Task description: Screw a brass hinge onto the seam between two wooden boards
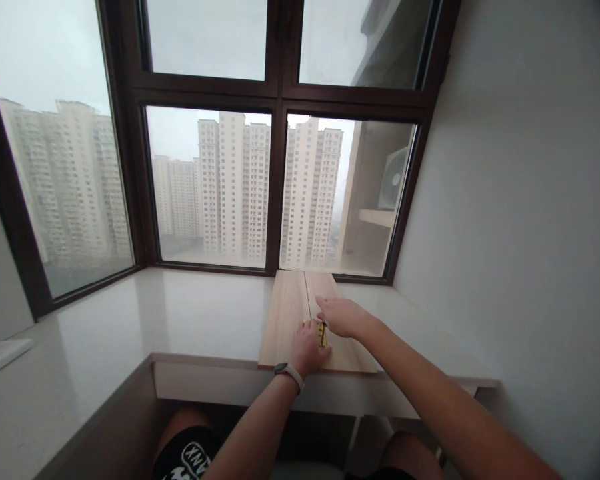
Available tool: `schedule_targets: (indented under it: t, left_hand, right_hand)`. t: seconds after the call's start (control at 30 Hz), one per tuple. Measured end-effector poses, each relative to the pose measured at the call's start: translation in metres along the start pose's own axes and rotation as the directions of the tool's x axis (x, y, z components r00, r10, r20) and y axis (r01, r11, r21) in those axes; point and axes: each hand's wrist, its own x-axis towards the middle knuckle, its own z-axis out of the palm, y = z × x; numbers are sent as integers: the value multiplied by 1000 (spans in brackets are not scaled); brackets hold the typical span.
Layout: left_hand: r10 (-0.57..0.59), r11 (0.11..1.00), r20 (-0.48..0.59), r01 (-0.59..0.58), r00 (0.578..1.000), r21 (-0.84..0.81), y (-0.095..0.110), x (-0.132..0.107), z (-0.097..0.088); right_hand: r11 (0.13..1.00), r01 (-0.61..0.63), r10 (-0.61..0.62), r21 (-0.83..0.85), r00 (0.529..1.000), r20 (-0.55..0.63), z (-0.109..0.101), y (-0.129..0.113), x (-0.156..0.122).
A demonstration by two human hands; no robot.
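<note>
A pale wooden board lies on the white sill, with a thin dark line running lengthwise down it from the window end. Low on the board, my left hand is closed around a small yellow-and-black object, whose kind I cannot make out. A watch with a light strap is on the left wrist. Just above and to the right, my right hand reaches over the board with its fingers drawn together near the top of the yellow object. What those fingers pinch, if anything, is hidden.
The white sill spreads to both sides, its front edge by my knees. Dark-framed windows stand behind the board. A white wall closes off the right. A flat white item lies at far left.
</note>
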Motion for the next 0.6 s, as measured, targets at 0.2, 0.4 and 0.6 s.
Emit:
schedule_targets:
  t: [0.2, 0.4, 0.6]
  left_hand:
    - [20, 1000, -11, -20, 1000, -1, -2, -1, 1]
    - [19, 1000, -16, -19, 1000, -10, -3, 0, 3]
    - [36, 999, -24, -37, 999, -26, -2, 0, 1]
  right_hand:
    - [998, -12, 11, -56, 1000, -9, -3, 3, 4]
    - [998, -39, 38, -43, 999, -21, 3, 5, 10]
    - [984, -175, 175, 23, 985, -11, 5, -1, 15]
